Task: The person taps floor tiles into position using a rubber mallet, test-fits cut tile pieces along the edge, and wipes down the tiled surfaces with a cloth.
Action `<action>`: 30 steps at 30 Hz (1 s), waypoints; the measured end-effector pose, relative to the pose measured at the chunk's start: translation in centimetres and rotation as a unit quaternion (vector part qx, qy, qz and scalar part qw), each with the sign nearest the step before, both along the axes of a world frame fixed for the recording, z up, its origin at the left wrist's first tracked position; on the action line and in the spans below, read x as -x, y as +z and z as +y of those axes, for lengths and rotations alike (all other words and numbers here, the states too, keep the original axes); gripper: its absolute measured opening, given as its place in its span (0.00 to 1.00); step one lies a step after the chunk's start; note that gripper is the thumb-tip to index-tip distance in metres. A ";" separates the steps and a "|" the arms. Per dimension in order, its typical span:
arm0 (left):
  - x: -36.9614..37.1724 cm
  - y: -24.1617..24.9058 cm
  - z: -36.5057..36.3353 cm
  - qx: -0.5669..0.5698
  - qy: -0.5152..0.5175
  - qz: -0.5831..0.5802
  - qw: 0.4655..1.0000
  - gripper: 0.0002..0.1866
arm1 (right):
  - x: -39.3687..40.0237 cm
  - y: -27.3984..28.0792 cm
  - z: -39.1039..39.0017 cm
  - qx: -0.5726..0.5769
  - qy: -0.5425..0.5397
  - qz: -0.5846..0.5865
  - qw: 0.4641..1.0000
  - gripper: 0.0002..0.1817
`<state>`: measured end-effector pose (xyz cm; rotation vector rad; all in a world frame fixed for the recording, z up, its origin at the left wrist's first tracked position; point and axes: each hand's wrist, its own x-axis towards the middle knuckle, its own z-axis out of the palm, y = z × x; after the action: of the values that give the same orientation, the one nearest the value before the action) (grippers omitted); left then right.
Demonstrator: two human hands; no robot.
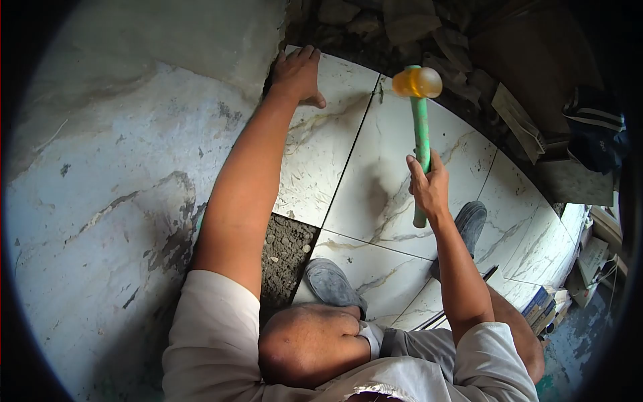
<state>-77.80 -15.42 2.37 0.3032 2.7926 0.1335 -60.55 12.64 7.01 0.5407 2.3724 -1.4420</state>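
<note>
My right hand (430, 185) is wrapped round the green handle of a mallet (418, 84) with a translucent amber head. The mallet is raised above the marbled white floor tiles, its head toward the far edge. At the upper left, my left hand (298, 75) rests on the far end of a floor tile (309, 157) beside the wall, fingers stretched over its far edge and thumb apart. Dark joints separate this tile from the larger tile (382, 174) to its right.
Rough grey mortar (287, 258) shows in a gap by my knee. A worn plaster wall (120, 201) runs along the left. Broken pieces and rubble (408, 23) lie beyond the tiles. Boxes (541, 309) stand at the right. My grey shoes (335, 285) are on the tiles.
</note>
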 end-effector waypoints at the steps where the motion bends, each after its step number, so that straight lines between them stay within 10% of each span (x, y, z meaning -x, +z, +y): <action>1: -0.2 -0.2 -0.1 0.007 0.002 -0.018 1.000 0.64 | -0.8 0.3 0.7 0.028 -0.024 -0.014 0.999 0.16; 7: -3.9 -1.2 -1.0 -0.061 0.046 0.032 0.997 0.50 | -4.2 -0.5 2.8 0.068 -0.049 -0.036 0.996 0.15; 10: -12.4 0.1 -0.6 -0.230 0.274 0.098 0.929 0.25 | -2.0 0.2 0.0 0.067 -0.022 -0.005 0.998 0.17; 13: -25.5 -2.0 -1.6 -0.382 0.532 0.046 0.754 0.07 | 0.2 2.0 -4.1 0.157 -0.037 -0.006 0.987 0.16; 15: -32.0 -1.5 -1.5 -0.468 0.726 -0.062 0.500 0.06 | -0.4 1.5 -5.6 0.174 -0.023 -0.006 0.984 0.15; 19: -37.7 -3.0 -0.2 -0.543 0.766 -0.183 0.290 0.10 | -3.3 1.0 -7.5 0.177 0.001 -0.030 0.984 0.14; 30: -35.3 -3.7 3.3 -0.559 0.770 -0.215 0.222 0.07 | -8.2 0.4 -5.6 0.159 -0.010 -0.024 0.987 0.15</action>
<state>-42.47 -12.09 -1.33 -1.8615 0.6839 2.0278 -52.33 7.06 7.42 0.5095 2.0477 -1.7503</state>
